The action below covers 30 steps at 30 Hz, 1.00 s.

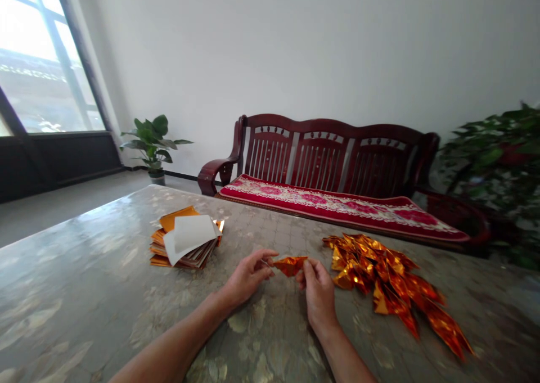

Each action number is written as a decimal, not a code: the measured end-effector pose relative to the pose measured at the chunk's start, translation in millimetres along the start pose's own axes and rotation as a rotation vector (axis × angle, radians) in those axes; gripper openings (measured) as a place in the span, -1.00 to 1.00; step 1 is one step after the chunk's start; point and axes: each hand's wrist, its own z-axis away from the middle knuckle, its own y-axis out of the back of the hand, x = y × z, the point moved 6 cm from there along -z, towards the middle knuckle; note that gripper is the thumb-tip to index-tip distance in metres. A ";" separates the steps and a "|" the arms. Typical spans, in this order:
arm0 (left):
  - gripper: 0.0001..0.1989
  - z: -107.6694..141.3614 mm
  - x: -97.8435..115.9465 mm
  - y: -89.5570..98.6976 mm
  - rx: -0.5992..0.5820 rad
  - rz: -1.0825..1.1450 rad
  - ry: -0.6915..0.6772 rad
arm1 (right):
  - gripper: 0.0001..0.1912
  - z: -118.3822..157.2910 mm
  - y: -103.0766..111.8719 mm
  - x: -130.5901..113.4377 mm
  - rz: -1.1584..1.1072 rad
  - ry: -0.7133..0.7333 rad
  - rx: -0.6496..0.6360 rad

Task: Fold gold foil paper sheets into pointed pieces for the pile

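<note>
A small folded piece of shiny orange foil paper [290, 265] is held between my two hands, just above the table. My right hand [319, 293] pinches its right end between thumb and fingers. At its left tip is my left hand [250, 274], thumb and fingers closed around that end. To the left lies a stack of orange foil sheets [174, 220] with white sheets [193, 234] on top, white side up. A heap of folded orange foil pieces [388, 276] spreads over the table to the right of my right hand.
The table [105, 282] has a glossy, patterned grey cover. Beyond its far edge stands a dark red wooden bench [320, 158] with a red floral cushion [337, 203]. Potted plants [152, 141] stand at both sides, and a window is at the left.
</note>
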 end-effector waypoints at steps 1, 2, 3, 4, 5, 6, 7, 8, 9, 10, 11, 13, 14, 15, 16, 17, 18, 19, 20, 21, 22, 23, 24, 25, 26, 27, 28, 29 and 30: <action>-0.63 0.4 1.7 -3.5 -0.011 0.006 -0.007 | -0.63 0.3 -0.5 0.6 -0.003 -0.006 -0.003; -0.65 0.7 3.3 -6.1 -0.019 0.001 -0.013 | -0.63 0.6 -1.1 1.2 -0.005 -0.011 -0.010; -0.68 0.8 4.6 -7.6 -0.022 -0.017 -0.019 | -0.63 0.8 -1.9 1.8 -0.007 -0.015 -0.020; -0.71 0.9 5.3 -7.9 -0.019 -0.046 -0.026 | -0.63 1.1 -2.5 2.4 -0.009 -0.017 -0.030; -0.74 1.0 5.5 -7.4 -0.010 -0.081 -0.033 | -0.63 1.3 -3.2 3.0 -0.010 -0.020 -0.041; -0.76 1.1 5.1 -6.0 0.006 -0.113 -0.038 | -0.62 1.4 -3.7 3.6 -0.010 -0.022 -0.052; -0.79 1.4 4.5 -4.0 0.028 -0.138 -0.043 | -0.62 1.6 -4.2 4.2 -0.009 -0.023 -0.064; -0.81 1.7 3.9 -1.9 0.051 -0.155 -0.046 | -0.62 1.7 -4.7 4.7 -0.007 -0.025 -0.076; -0.84 2.0 3.5 0.2 0.072 -0.168 -0.048 | -0.62 1.8 -5.2 5.1 -0.005 -0.025 -0.088; -0.86 2.5 3.7 2.1 0.091 -0.185 -0.049 | -0.62 1.9 -5.6 5.3 -0.001 -0.024 -0.097; -0.88 2.9 4.6 3.8 0.108 -0.210 -0.049 | -0.62 2.0 -6.2 5.4 0.003 -0.023 -0.106; -0.91 3.8 9.3 5.8 0.117 -0.294 -0.062 | -0.63 2.1 -7.1 4.7 0.012 -0.010 -0.113; -0.92 4.3 12.9 5.9 0.107 -0.346 -0.080 | -0.64 2.1 -7.3 4.0 0.015 0.003 -0.113; -0.91 4.8 16.8 5.4 0.086 -0.399 -0.102 | -0.64 1.9 -7.2 2.9 0.018 0.021 -0.112; -0.90 5.2 20.4 4.4 0.058 -0.445 -0.127 | -0.65 1.7 -7.0 1.4 0.023 0.046 -0.114; -0.89 5.7 23.4 3.5 0.029 -0.477 -0.148 | -0.64 1.4 -6.5 -0.7 0.037 0.081 -0.120; -0.88 6.2 25.4 3.0 0.006 -0.496 -0.163 | -0.62 1.2 -6.0 -3.4 0.066 0.125 -0.135; -0.87 6.6 26.3 3.0 -0.009 -0.505 -0.169 | -0.61 1.1 -5.7 -6.5 0.119 0.176 -0.160; -0.86 6.8 26.4 3.4 -0.017 -0.508 -0.170 | -0.61 1.5 -5.6 -10.2 0.189 0.237 -0.190; -0.86 7.0 26.0 4.2 -0.018 -0.510 -0.167 | -0.62 2.4 -6.4 -13.9 0.281 0.302 -0.235; -0.87 7.1 25.2 5.2 -0.013 -0.510 -0.164 | -0.64 3.7 -7.2 -17.6 0.377 0.371 -0.275; -0.87 7.2 24.3 6.1 -0.008 -0.509 -0.161 | -0.66 5.7 -8.6 -21.4 0.455 0.442 -0.319; -0.87 7.4 23.5 7.0 -0.002 -0.508 -0.158 | -0.68 8.2 -10.7 -24.7 0.514 0.507 -0.369; -0.87 7.5 22.7 7.7 0.002 -0.506 -0.155 | -0.69 10.8 -12.9 -27.3 0.557 0.559 -0.417; -0.87 7.7 22.0 8.2 0.004 -0.503 -0.151 | -0.69 13.3 -15.4 -28.8 0.590 0.596 -0.465; -0.87 7.9 21.1 8.6 0.002 -0.500 -0.144 | -0.69 15.2 -17.8 -29.4 0.614 0.616 -0.506; -0.86 8.1 20.2 8.9 -0.002 -0.499 -0.136 | -0.69 16.5 -19.8 -29.3 0.636 0.621 -0.535; -0.86 8.4 19.3 9.2 -0.007 -0.501 -0.129 | -0.70 17.2 -21.5 -28.6 0.657 0.616 -0.554; -0.86 8.7 18.5 9.6 -0.011 -0.506 -0.123 | -0.71 17.5 -22.8 -27.8 0.677 0.607 -0.564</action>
